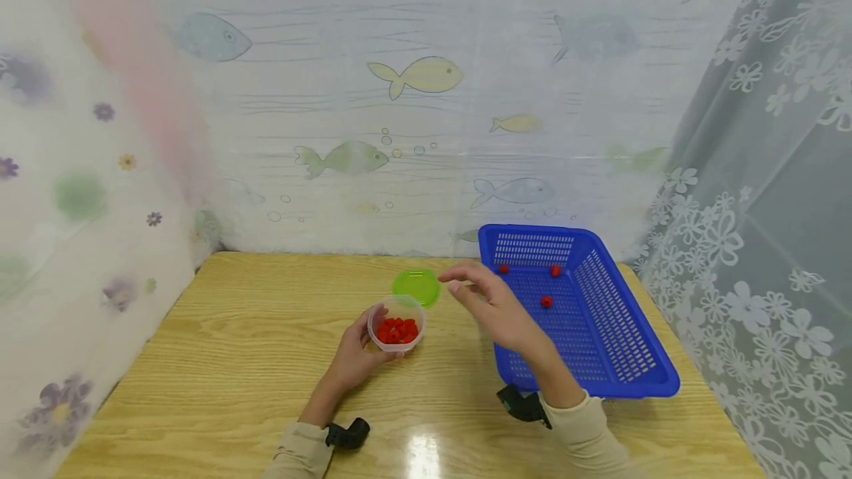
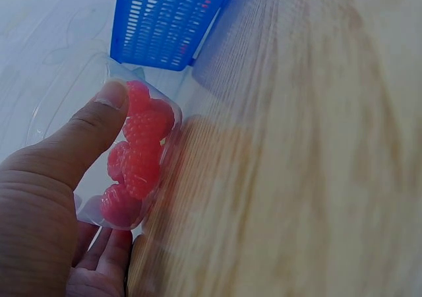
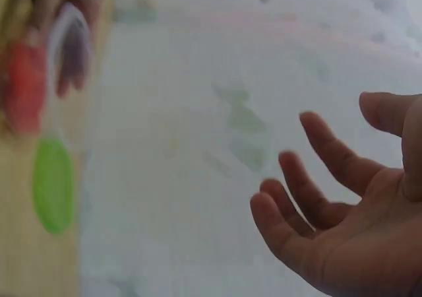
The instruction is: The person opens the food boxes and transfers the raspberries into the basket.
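My left hand grips a clear plastic tub from its left side, thumb and fingers around the wall. Red raspberries lie heaped in the bottom of the tub; the left wrist view shows several raspberries through its side, near the thumb. My right hand is in the air between the tub and the blue basket, overlapping the basket's left rim in the head view. In the right wrist view its fingers are spread and loosely bent, with nothing held. Three raspberries, one of them a berry mid-floor, lie in the basket.
A green lid lies on the wooden table just behind the tub. The basket takes up the table's right side, its walls slatted. A fish-patterned curtain hangs behind the table, with further curtains at both sides.
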Demonstrator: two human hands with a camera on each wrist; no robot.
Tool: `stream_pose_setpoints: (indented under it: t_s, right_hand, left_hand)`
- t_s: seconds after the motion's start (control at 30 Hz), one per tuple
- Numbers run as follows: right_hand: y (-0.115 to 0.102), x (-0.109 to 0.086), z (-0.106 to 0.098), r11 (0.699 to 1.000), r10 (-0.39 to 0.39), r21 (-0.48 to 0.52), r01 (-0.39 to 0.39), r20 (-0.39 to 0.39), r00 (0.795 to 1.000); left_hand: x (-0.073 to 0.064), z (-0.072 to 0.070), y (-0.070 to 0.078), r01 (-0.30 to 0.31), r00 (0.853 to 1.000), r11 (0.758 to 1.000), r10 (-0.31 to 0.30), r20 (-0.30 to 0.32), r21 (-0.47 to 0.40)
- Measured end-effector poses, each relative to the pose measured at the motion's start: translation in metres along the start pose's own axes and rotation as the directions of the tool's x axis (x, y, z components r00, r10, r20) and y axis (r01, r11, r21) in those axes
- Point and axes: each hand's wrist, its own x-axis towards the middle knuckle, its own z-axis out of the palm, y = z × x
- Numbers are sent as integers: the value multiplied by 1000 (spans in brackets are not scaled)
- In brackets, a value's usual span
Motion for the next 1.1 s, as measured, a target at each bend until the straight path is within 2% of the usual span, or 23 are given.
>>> stream_pose_setpoints:
  t_s: [0.23, 0.3, 0.33, 0.43, 0.6, 0.73, 0.87, 1.0, 1.1]
  right_hand:
    - [30, 15, 77, 992, 129, 25, -127, -84, 988]
    - [42, 17, 93, 986, 164, 23, -162, -82, 983]
    - [47, 18, 99, 983, 181, 20, -180, -74, 981]
    - [61, 20, 113, 974, 228, 11, -227, -59, 972]
    - [78, 24, 128, 960, 278, -6, -279, -49, 959]
    - [87, 29, 133, 964, 264, -7, -265, -55, 963]
    - [88, 35, 133, 964, 263, -28, -264, -56, 963]
    - [86, 41, 129, 960, 275, -51, -276, -23, 961]
    - [84, 46, 129, 949, 307, -82, -306, -2, 952]
  left_hand:
    - [-2, -4, 3, 1, 1000, 1000, -1, -9, 0]
    - [-2, -3, 3, 1, 1000, 1000, -1, -9, -7]
    - [-2, -3, -2, -14, 1000, 1000, 14, -6, -10]
    - [-2, -1, -4, -18, 1000, 1000, 18, -5, -25]
    - [-3, 2, -3, -5, 1000, 1000, 5, -3, -23]
    - [-3, 1, -2, -11, 1000, 1000, 11, -4, -22]
    - [-2, 0, -1, -27, 1000, 999, 27, 0, -18]
    - [-1, -1, -1, -30, 999, 999, 30, 11, -14]
    - [-1, -3, -1, -21, 1000, 1000, 22, 16, -10]
